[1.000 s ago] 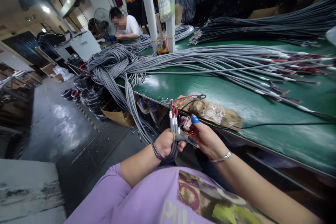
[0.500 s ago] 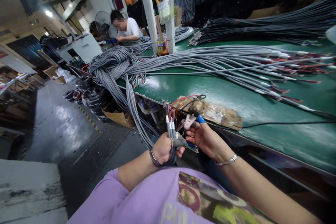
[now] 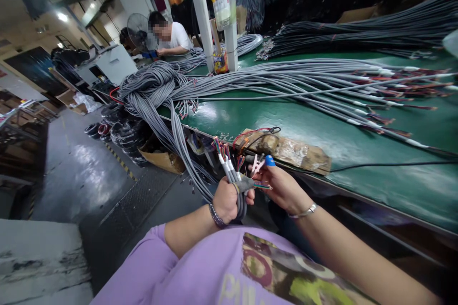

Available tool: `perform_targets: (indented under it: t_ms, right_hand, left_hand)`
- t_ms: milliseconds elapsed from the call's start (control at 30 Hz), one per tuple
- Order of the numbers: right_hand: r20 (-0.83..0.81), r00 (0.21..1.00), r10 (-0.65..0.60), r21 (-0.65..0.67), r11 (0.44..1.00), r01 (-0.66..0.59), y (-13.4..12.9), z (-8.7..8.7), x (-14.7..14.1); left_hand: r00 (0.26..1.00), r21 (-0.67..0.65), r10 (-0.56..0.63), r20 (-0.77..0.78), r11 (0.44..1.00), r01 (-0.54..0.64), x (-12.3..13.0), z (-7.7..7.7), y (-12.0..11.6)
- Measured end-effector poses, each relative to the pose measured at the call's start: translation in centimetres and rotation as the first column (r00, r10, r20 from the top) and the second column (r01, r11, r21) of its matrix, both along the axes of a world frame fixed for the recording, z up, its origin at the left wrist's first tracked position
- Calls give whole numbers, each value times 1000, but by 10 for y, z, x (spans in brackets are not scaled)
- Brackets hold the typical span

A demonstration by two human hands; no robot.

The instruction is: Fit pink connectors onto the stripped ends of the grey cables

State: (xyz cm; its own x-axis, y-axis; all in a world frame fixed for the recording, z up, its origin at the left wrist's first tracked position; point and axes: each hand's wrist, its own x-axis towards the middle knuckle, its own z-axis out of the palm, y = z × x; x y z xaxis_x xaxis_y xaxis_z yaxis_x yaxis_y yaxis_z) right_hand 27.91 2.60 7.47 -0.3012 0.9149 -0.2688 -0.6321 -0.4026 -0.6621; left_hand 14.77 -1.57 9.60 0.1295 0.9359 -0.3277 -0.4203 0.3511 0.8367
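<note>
My left hand (image 3: pixel 226 200) is closed around a bundle of grey cables (image 3: pixel 229 169). White sleeves and bare coloured wire ends fan out above the fist, and a grey covering wraps the thumb. Close beside it on the right, my right hand (image 3: pixel 284 189) has a blue cover on its thumb tip and curled fingers. A small pale pink, clip-like tool (image 3: pixel 256 166) is held in those fingers; its exact kind is unclear. Thin coloured wires (image 3: pixel 263 186) stick out sideways between the two hands. Both hands are just in front of the table edge.
On the green table (image 3: pixel 358 162) lie long grey cables (image 3: pixel 286 76) with stripped ends. A worn wooden block (image 3: pixel 300 155) sits at the near edge. White posts (image 3: pixel 231 43) rise behind, and a co-worker (image 3: pixel 179 38) sits at the far left. Dark cables (image 3: pixel 358 33) are piled at the back.
The wire ends in my left hand have tilted to the left. My right hand has shifted slightly left, and the pink tool has turned, its V shape now showing more clearly.
</note>
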Motion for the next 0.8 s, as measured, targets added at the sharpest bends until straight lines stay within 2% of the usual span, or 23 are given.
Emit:
perform_targets:
  t_ms: [133,333,600,800]
  right_hand:
    - [-101,994,36,-46,998,-41,4,-4,-3]
    - [-99,994,-35,-43,999,31,8,-12,-5]
    - [-123,992,-37,-51,998,31,4,-5,-10]
    - [-159,987,-14,-75,997,3,1,-8,-7]
  left_hand:
    - [1000,-22,-3,12,1000,4,1,-2,1]
    - [1000,-63,8,-2,998,-9,4,-4,4]
    - [1000,-102,-14,-11,995,13,6,-8,5]
    - [1000,-88,-3,5,996,3,2,-3,-1]
